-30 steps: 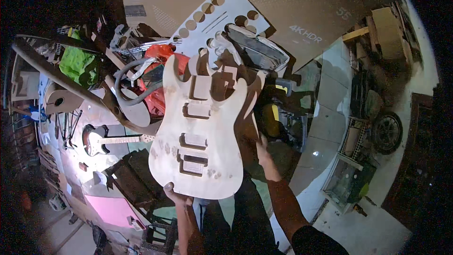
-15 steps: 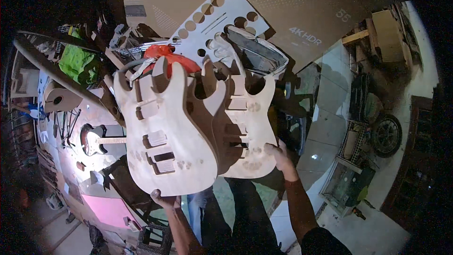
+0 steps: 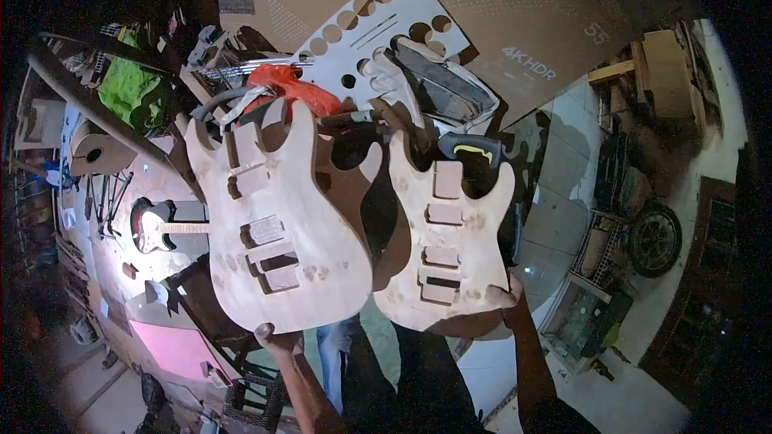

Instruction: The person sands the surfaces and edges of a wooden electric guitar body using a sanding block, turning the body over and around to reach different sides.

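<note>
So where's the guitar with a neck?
In the head view, the necked guitar is left, above the pink sheet and left of the guitar body in the left hand.

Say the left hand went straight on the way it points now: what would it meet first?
Most likely the pale, unpainted, double-horned wooden guitar body on the left, whose lower edge the left hand grips. What lies behind that body along this line is hidden, so depth there is unclear.

Room right of guitar bodies (image 3: pixel 442 235)
</note>
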A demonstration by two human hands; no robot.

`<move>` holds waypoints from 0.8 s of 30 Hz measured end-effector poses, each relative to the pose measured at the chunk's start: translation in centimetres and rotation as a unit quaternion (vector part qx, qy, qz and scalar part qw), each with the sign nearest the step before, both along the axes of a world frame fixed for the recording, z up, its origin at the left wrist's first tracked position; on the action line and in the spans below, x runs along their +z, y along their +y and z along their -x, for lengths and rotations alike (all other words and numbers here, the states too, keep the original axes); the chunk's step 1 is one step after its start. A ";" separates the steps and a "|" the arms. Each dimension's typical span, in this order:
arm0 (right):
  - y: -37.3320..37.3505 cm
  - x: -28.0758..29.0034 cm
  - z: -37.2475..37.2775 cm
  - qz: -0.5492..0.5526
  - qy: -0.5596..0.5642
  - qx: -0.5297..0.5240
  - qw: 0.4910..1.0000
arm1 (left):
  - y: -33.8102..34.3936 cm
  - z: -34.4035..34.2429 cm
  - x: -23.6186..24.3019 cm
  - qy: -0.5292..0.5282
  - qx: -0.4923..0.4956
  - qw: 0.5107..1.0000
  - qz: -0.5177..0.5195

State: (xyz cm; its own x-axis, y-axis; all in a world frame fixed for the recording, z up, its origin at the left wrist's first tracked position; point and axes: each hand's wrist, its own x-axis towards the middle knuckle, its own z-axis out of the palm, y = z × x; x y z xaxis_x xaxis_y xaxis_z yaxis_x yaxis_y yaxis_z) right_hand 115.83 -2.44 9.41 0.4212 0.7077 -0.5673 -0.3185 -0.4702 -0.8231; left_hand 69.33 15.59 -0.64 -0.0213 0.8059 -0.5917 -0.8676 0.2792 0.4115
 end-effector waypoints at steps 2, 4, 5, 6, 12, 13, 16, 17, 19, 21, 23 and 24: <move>-1.6 1.9 1.2 0.037 -0.074 0.001 0.997 | -0.5 -0.7 0.0 0.012 -0.009 1.000 -0.010; -4.3 3.1 1.6 0.092 -0.178 0.000 0.980 | -0.9 -1.1 0.1 -0.006 -0.022 1.000 0.002; -7.1 3.3 0.8 0.150 -0.224 0.024 0.963 | -0.9 -1.4 0.2 -0.022 -0.038 0.999 0.011; -8.8 3.6 0.7 0.169 -0.267 0.030 0.948 | -1.1 -1.5 -0.1 -0.025 -0.039 0.999 0.012; -10.2 12.6 3.4 0.213 -0.349 0.037 0.912 | -1.6 -3.2 -0.2 -0.019 -0.093 0.995 0.023; -9.8 14.3 4.0 0.212 -0.308 0.005 0.927 | -1.7 -3.5 -0.2 -0.021 -0.094 0.995 0.024; -8.7 17.8 5.3 0.202 -0.242 -0.065 0.947 | -3.0 -3.5 -2.3 -0.007 -0.104 0.993 0.065; -9.6 17.7 5.1 0.200 -0.241 -0.061 0.948 | -4.0 -2.7 -4.9 -0.015 -0.111 0.991 0.071; -12.5 17.0 4.3 0.219 -0.272 -0.072 0.934 | -4.4 -3.8 -6.4 -0.054 -0.123 0.985 0.108; -13.2 16.8 4.4 0.207 -0.272 -0.065 0.937 | -3.5 -4.9 -6.8 -0.115 -0.137 0.978 0.105; -13.7 15.5 3.5 0.187 -0.274 -0.054 0.942 | -2.9 -6.3 -7.7 -0.153 -0.147 0.975 0.064; -14.1 15.2 3.2 0.195 -0.278 -0.043 0.940 | -2.7 -7.3 -6.5 -0.161 -0.135 0.976 0.057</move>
